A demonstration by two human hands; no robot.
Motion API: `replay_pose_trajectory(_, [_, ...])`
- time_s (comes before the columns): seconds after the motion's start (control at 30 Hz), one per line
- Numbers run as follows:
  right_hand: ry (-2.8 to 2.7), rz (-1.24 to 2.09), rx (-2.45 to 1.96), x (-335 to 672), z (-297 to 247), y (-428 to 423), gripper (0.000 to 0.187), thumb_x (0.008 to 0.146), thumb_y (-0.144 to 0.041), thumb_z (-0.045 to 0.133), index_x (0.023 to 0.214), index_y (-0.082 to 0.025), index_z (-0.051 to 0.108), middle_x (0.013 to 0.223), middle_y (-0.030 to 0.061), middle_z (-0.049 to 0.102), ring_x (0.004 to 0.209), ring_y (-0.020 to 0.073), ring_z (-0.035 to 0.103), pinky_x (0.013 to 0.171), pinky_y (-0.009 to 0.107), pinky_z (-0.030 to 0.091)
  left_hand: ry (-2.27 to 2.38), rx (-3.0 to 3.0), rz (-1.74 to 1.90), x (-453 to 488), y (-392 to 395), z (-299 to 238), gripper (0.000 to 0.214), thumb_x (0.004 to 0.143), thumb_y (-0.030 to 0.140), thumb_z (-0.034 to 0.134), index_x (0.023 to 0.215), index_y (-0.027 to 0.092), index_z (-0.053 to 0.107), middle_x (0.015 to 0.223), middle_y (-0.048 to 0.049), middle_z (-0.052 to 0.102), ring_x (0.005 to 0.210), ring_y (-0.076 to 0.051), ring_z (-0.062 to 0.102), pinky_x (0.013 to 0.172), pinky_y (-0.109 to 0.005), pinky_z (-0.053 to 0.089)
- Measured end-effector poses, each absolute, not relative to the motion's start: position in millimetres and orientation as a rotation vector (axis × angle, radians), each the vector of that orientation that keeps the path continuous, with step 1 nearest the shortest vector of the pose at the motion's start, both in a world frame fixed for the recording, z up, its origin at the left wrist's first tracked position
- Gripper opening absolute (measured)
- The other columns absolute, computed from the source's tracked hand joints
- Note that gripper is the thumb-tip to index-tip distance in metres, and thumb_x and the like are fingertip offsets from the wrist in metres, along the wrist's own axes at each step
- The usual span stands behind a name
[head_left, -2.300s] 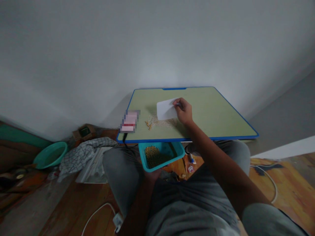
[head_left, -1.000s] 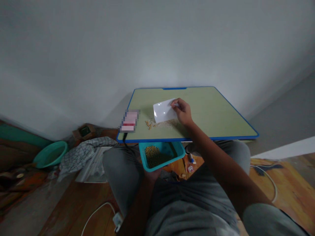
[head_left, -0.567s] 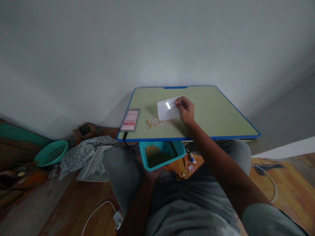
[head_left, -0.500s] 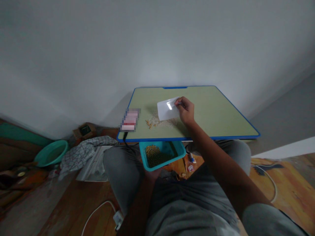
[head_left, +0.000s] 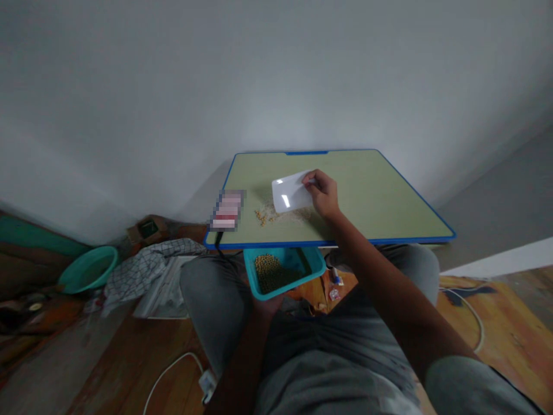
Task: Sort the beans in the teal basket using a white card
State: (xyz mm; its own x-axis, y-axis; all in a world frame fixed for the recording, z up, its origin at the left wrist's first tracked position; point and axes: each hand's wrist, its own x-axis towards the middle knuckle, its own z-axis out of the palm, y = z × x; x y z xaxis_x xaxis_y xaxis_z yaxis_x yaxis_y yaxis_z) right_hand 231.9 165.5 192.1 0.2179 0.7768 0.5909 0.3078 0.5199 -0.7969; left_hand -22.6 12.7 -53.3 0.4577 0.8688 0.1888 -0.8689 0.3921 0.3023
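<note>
My right hand (head_left: 320,193) pinches the near-right corner of a glossy white plastic sheet (head_left: 290,193) with rounded corners, tilted just above the tabletop. Beneath and beside the sheet lie a few yellow soybeans (head_left: 261,217) and a spread of pale grains (head_left: 298,215). Below the table's front edge, my left hand (head_left: 266,305) supports a turquoise plastic basket (head_left: 320,271) from underneath; its fingers are mostly hidden. Soybeans (head_left: 266,268) are heaped in the left part of the basket, above a darker patch.
The pale green table (head_left: 367,196) has a blue rim and stands against a wall. A blurred pink item (head_left: 227,210) lies on its left side. On the floor are a green basin (head_left: 90,270), a checked cloth (head_left: 151,259), and a white cable with a plug block (head_left: 208,383).
The white sheet has shifted slightly left, and its tilt has changed so the reflections on it sit differently. The basket stays in place in my left hand.
</note>
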Motion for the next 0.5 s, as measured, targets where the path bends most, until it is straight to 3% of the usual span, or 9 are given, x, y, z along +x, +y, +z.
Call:
replay_pose_trajectory(0.3, [-1.407, 0.460, -1.021, 234.1, 185.3, 169.0, 0.008, 0.081, -0.027, 0.062, 0.088, -0.026, 0.066, 0.075, -0.0021, 0.061, 0.068, 0.0177, 0.049, 0.070, 0.033, 0.039, -0.019, 0.380, 1.098, -22.3, 12.8, -51.6, 0.052, 0.115, 0.050, 0.049, 0.148, 0.026, 0.082, 0.155, -0.0124, 0.079, 0.140, -0.038, 0.075, 0.107, -0.063, 0.066])
replay_pose_trajectory(0.5, [-1.400, 0.502, -0.995, 234.2, 185.3, 172.3, 0.010, 0.083, -0.033, 0.068, 0.088, -0.025, 0.065, 0.079, -0.0011, 0.063, 0.070, 0.0171, 0.049, 0.069, 0.032, 0.037, -0.013, 0.375, 1.090, -23.8, 13.2, -51.3, 0.053, 0.114, 0.053, 0.051, 0.149, 0.026, 0.082, 0.154, -0.0113, 0.079, 0.140, -0.038, 0.075, 0.109, -0.061, 0.065])
